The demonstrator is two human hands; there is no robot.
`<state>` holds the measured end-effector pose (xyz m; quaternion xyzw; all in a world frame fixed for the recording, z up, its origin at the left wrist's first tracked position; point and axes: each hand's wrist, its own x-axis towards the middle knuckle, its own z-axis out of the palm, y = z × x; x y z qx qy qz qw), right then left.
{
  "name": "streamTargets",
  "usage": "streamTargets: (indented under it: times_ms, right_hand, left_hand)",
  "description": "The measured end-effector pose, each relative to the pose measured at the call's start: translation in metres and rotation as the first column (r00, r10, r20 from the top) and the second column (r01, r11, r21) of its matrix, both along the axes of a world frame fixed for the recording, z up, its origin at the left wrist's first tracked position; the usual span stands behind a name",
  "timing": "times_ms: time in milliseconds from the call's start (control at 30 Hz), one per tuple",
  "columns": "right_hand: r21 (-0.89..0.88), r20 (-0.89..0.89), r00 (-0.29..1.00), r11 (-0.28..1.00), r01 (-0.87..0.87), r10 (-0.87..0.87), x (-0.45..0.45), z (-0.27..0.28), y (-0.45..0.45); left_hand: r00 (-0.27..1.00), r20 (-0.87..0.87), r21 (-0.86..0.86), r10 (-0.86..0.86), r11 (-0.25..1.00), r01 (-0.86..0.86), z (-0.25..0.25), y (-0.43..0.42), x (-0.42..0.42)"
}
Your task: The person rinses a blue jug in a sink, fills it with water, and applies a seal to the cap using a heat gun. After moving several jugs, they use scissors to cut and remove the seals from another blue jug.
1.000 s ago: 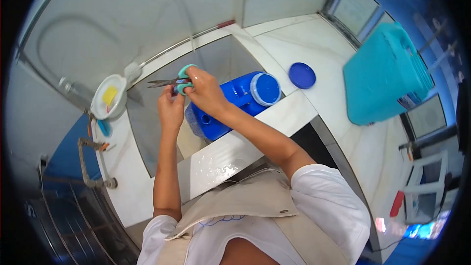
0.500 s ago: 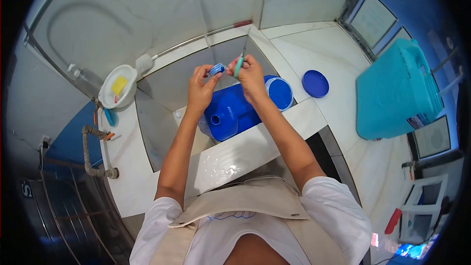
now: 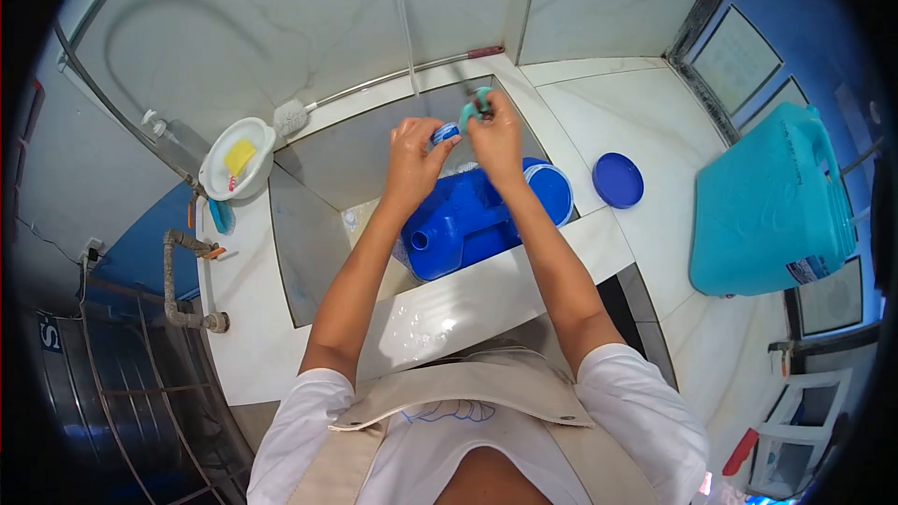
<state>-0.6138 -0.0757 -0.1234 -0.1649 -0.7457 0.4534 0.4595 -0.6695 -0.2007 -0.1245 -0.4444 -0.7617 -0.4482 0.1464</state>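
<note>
Over the sink point(image 3: 313, 173), my left hand point(image 3: 412, 157) pinches a small blue cap point(image 3: 445, 134) with a pale band between thumb and fingers. Just to its right, my right hand point(image 3: 497, 145) is closed on teal-handled scissors point(image 3: 469, 116); the blades are blurred and point up and away. A gap shows between the cap and the scissors. Below both hands, a large blue jug point(image 3: 438, 257) lies on its side in the sink, its small spout uncovered. The jug's wide round end point(image 3: 550, 194) faces right, partly behind my right forearm.
A round blue lid point(image 3: 617, 180) lies on the counter right of the sink, near a big teal jerrycan point(image 3: 772, 206). To the left stand a white basin point(image 3: 266, 136) with a yellow sponge and a clear pump bottle point(image 3: 182, 145). A long-handled brush point(image 3: 292, 116) rests along the back ledge.
The scissors have turned in my right hand, their handles now swung up and apart from the cap. My left hand still holds the cap. The whole view has shifted slightly.
</note>
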Motion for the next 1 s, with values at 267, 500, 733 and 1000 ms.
streamTargets:
  times_ms: [267, 500, 733, 1000]
  right_hand:
    - [-0.3, -0.149, 0.961, 0.915, -0.27, 0.235, -0.035, -0.009, 0.025]
    - [-0.007, 0.426, 0.895, 0.989, 0.15, -0.133, -0.058, -0.076, 0.091]
    - [-0.128, 0.229, 0.917, 0.943, -0.306, 0.328, -0.045, -0.029, 0.051]
    - [-0.114, 0.091, 0.9, 0.902, -0.416, 0.426, -0.034, -0.025, 0.038]
  left_hand:
    - [0.977, 0.209, -0.139, 0.047, 0.99, -0.018, -0.021, 0.016, -0.026]
    - [0.493, 0.737, 0.466, -0.462, 0.876, 0.123, -0.019, 0.023, -0.042]
    - [0.567, 0.784, 0.32, -0.254, 0.947, -0.018, -0.036, 0.031, -0.05]
    - [0.518, 0.784, 0.381, -0.342, 0.924, 0.034, -0.031, 0.025, -0.041]
